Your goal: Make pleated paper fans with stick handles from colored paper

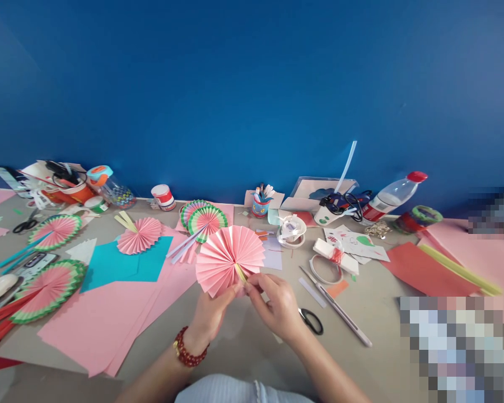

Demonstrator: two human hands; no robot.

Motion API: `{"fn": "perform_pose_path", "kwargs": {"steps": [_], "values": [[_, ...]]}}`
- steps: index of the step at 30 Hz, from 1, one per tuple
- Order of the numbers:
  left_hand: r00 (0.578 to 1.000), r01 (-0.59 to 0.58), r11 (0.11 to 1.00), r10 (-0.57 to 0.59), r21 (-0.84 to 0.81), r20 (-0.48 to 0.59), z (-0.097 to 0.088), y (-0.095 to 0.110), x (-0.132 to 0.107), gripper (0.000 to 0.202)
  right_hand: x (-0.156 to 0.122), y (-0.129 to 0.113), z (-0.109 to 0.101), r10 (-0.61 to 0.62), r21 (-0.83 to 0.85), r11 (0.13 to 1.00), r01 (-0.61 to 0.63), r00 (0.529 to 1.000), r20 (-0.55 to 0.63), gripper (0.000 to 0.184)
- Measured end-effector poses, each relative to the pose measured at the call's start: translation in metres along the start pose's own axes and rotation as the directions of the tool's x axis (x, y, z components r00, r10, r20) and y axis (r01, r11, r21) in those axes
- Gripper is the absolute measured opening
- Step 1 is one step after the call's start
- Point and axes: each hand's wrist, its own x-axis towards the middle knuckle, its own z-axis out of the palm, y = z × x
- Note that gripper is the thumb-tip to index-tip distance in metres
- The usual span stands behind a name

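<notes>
A round pink pleated paper fan (231, 252) is held up in front of me, spread to nearly a full circle. My left hand (216, 310) grips its lower edge with the thumb in front. The fingers of my right hand (277, 302) pinch a yellow paper strip (241, 273) at the fan's lower right, running toward its centre. Whether the strip is fixed to the fan I cannot tell. Just right of my right hand, scissors with black handles (311, 322) lie partly hidden on the table.
Finished-looking fans (139, 235) and pink paper sheets (96, 324) lie to the left, with blue paper (121, 263). To the right are a utility knife (340, 310), tape rolls (326, 270), red paper (428, 270) and a plastic bottle (395, 196). A blue wall (252, 95) stands behind.
</notes>
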Motion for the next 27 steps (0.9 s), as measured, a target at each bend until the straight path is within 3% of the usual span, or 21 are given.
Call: {"fn": "perform_pose_path", "kwargs": {"steps": [17,21,27], "values": [[1.0,-0.003,1.0,0.004,0.021,-0.017,-0.001,0.003,0.0,0.027,-0.001,0.003,-0.001,0.124,0.051,0.991,-0.126,0.991,0.044,0.017],[1.0,-0.008,1.0,0.008,-0.007,-0.007,-0.001,-0.001,-0.001,0.022,-0.002,0.005,0.002,0.109,0.035,0.993,-0.111,0.993,0.04,0.017],[0.998,0.04,0.999,-0.038,0.028,-0.059,-0.005,-0.014,-0.003,0.038,-0.007,0.006,0.01,-0.002,-0.111,0.994,-0.005,0.998,-0.07,0.013]]}}
